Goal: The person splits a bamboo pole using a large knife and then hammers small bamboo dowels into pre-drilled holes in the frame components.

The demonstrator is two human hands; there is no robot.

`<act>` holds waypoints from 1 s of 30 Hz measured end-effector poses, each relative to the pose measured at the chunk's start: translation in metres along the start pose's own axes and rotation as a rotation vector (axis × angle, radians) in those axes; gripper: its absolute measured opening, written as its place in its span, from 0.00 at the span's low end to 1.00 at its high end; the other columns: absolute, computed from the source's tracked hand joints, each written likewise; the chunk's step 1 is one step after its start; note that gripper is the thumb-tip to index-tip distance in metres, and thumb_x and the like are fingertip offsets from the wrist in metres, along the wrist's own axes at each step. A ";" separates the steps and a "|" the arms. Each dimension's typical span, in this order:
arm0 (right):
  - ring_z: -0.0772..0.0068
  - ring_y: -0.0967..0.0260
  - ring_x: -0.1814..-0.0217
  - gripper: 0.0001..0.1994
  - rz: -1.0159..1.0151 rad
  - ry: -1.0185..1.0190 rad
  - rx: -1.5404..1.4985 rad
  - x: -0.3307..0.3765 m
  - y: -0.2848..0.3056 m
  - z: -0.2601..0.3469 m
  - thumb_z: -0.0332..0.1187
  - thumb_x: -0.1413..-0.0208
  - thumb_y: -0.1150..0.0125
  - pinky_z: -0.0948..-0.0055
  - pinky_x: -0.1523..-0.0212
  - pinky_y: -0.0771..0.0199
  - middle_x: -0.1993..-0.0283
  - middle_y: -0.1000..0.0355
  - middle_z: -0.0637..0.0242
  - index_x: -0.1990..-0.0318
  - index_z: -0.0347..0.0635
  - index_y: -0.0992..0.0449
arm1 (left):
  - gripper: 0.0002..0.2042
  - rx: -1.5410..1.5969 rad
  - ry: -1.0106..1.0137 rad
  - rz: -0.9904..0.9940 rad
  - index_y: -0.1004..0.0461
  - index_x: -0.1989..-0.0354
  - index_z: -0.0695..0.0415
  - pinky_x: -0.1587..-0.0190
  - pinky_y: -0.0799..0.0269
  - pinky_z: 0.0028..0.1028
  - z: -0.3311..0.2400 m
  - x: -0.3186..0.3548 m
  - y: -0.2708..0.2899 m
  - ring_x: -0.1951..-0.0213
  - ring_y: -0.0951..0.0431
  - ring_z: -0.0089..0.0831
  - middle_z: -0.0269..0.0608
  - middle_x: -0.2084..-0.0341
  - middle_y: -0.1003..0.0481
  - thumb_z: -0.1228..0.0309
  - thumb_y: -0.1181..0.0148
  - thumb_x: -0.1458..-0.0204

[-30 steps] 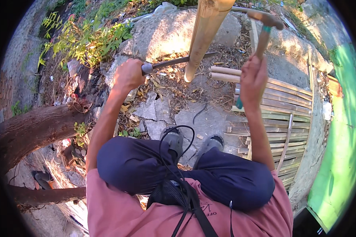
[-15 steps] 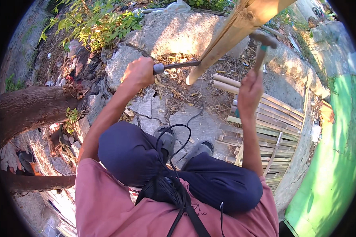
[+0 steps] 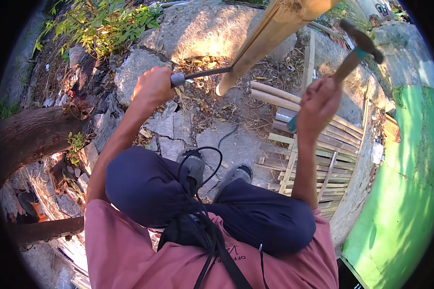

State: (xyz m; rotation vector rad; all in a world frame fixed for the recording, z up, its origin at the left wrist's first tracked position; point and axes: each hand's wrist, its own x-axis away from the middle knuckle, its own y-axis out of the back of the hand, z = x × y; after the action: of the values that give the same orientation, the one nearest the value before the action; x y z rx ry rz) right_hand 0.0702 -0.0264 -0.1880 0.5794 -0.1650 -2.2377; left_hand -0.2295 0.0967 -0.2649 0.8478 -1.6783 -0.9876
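My left hand [image 3: 152, 89] is closed round the grey handle of a long, dark-bladed knife [image 3: 207, 73]. The blade meets a thick bamboo pole [image 3: 263, 41] near its lower end, and a thin tip seems to show on the far side. From the top edge the pole slants down toward the ground, with a long split line along it. On the right, my right hand [image 3: 318, 107] grips a hammer [image 3: 349, 65] by its wooden handle, which has teal parts. Its dark metal head is raised, to the right of the pole and apart from it.
A rack of bamboo slats [image 3: 330, 159] lies on the ground at the right, beside a green surface [image 3: 395, 192]. Rough rocks [image 3: 193, 38] and a leafy plant [image 3: 111, 33] stand beyond my hands. A thick trunk [image 3: 38, 135] juts in from the left. A black cord [image 3: 221, 159] loops over my lap.
My right hand has swung the hammer up and to the right, away from the pole. The left hand keeps its hold on the knife; the whole view has shifted slightly.
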 end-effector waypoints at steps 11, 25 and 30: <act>0.35 0.32 0.75 0.14 0.350 -0.146 0.347 0.033 -0.014 -0.063 0.38 0.28 0.54 0.47 0.75 0.40 0.78 0.32 0.43 0.61 0.34 0.32 | 0.14 -0.048 -0.001 -0.025 0.16 0.57 0.49 0.53 0.21 0.46 0.004 0.004 -0.009 0.59 0.17 0.50 0.52 0.62 0.19 0.69 0.33 0.55; 0.79 0.42 0.80 0.16 0.131 -0.085 0.127 -0.005 0.008 -0.014 0.42 0.26 0.56 0.68 0.78 0.41 0.79 0.37 0.72 0.62 0.40 0.32 | 0.15 -0.058 0.057 -0.032 0.16 0.55 0.49 0.52 0.21 0.46 0.005 0.005 -0.009 0.57 0.17 0.51 0.51 0.59 0.18 0.69 0.33 0.54; 0.73 0.39 0.82 0.15 0.027 0.074 0.151 0.000 -0.002 -0.045 0.42 0.27 0.56 0.64 0.81 0.43 0.80 0.37 0.66 0.57 0.38 0.32 | 0.13 -0.015 0.005 -0.073 0.16 0.57 0.51 0.52 0.22 0.47 -0.003 -0.008 -0.009 0.59 0.17 0.52 0.53 0.61 0.19 0.68 0.34 0.53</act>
State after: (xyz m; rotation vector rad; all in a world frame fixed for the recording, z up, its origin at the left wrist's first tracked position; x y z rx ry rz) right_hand 0.0888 -0.0220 -0.2284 0.7351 -0.3042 -2.1864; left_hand -0.2238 0.0990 -0.2759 0.9064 -1.6440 -1.0450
